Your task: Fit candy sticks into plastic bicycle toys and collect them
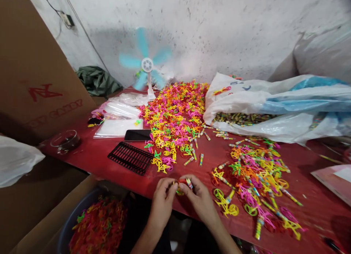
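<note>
Cardboard box point(35, 82) is leaning at the far left, with a glass bowl point(65, 140) and a black grille point(131, 157) lying on the red table point(208, 162) beside it. A small fan point(147, 65) is spinning before the white wall, behind a heap of bright plastic pieces point(175, 111).

At the near edge, the left hand point(161, 199) and right hand point(201, 199) are both pinching one orange toy piece point(182, 183), fingers closed around it. Its candy roll point(189, 183) is lying roughly near-to-far, though it is too small to be sure.

Finished toys point(257, 177) are lying further right, before a plastic bag point(274, 100).
</note>
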`<state>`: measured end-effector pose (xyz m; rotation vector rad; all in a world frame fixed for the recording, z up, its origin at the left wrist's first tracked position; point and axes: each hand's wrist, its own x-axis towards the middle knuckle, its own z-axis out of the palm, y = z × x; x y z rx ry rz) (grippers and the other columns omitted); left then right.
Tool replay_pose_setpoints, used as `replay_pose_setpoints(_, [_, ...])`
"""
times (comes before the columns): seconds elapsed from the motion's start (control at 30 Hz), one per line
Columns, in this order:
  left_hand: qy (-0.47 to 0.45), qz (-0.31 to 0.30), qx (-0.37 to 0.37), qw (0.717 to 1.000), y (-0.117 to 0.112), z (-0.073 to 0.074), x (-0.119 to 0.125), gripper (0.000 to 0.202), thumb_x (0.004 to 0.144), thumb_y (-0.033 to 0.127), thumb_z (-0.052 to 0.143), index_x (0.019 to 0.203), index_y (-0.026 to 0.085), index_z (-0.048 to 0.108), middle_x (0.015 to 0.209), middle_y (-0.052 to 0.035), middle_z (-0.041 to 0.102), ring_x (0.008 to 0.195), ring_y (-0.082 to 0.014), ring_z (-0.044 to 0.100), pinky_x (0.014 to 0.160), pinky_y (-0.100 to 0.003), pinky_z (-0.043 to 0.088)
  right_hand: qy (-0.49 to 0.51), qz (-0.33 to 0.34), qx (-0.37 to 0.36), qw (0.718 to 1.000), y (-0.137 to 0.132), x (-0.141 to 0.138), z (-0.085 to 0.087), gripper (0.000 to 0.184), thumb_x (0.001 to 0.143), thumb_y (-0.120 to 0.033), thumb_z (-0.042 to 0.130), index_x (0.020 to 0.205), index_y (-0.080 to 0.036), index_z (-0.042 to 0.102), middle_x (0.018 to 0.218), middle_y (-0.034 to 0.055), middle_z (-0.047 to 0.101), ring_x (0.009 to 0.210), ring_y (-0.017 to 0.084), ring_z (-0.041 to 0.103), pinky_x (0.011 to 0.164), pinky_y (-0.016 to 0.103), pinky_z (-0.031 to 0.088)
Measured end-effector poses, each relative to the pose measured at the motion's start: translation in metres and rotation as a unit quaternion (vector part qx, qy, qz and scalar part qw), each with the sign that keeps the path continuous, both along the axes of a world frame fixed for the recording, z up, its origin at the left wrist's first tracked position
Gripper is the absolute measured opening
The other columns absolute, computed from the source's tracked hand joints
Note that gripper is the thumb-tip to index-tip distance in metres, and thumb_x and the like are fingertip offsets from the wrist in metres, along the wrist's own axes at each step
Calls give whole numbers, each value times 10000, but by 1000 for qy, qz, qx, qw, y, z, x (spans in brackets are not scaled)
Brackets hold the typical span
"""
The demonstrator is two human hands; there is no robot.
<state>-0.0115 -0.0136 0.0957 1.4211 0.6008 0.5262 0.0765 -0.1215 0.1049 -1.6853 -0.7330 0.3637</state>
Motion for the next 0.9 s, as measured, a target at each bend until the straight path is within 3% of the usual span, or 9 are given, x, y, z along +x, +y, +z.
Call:
replay_pose_setpoints(0.07, [22,-10,-86,996,1,3,-2,580,691,673,592,934,149,642,923,-95,642,831,-208,598,719,-307,459,-77,10,1,997,-4,-1,4,212,876,-375,547,960,-203,638,896,57,646,834,198,600,750,289,483])
replay_pose_setpoints(0.13, [33,-85,-216,972,2,6,-3,612,691,699,585,896,124,636,813,-87,638,728,-191,602,653,-295,453,-137,71,-5,988,-8,-5,8,202,904,-314,504,1011,-233,655,920,58,650,864,197,606,768,290,485])
replay_pose_setpoints(0.2, [5,-128,-303,944,4,6,-4,533,654,628,685,809,121,630,724,-54,614,669,-165,581,637,-280,442,-146,132,-20,980,-12,-12,8,214,909,-268,491,1054,-254,648,920,49,641,870,186,604,776,282,489])
replay_pose_setpoints(0.23, [-14,-118,-321,940,4,5,-4,494,619,576,741,784,125,626,705,-36,602,659,-154,569,636,-270,436,-131,140,-28,981,-14,-15,6,226,905,-260,497,1092,-256,624,916,42,632,859,178,602,775,276,494])
replay_pose_setpoints(0.33, [-28,-46,-295,954,4,1,-4,426,580,491,792,732,134,617,657,4,555,622,-115,511,602,-227,393,-56,96,-45,993,-20,-19,-2,266,900,-304,502,1154,-231,536,927,34,610,844,164,598,765,259,507])
replay_pose_setpoints(0.47, [-13,-18,-209,978,1,-1,-3,400,646,511,730,725,137,612,678,8,546,632,-105,469,614,-216,367,-54,16,-78,995,-22,-15,-12,219,903,-366,477,1022,-215,582,896,40,642,815,179,618,762,268,509])
replay_pose_setpoints(0.7, [-20,-31,-150,988,-10,6,2,371,675,512,675,732,160,572,718,7,565,706,-139,503,687,-242,407,-94,31,-84,992,-15,-15,-14,265,919,-332,465,1082,-235,650,1012,75,678,913,211,639,809,304,512])
replay_pose_setpoints(0.9, [-9,-21,-96,995,-14,-2,4,344,747,514,596,759,177,529,733,8,549,717,-145,497,686,-251,411,-127,38,-83,988,-17,-15,-16,270,927,-297,455,1106,-244,650,1018,74,679,946,212,641,827,313,523])
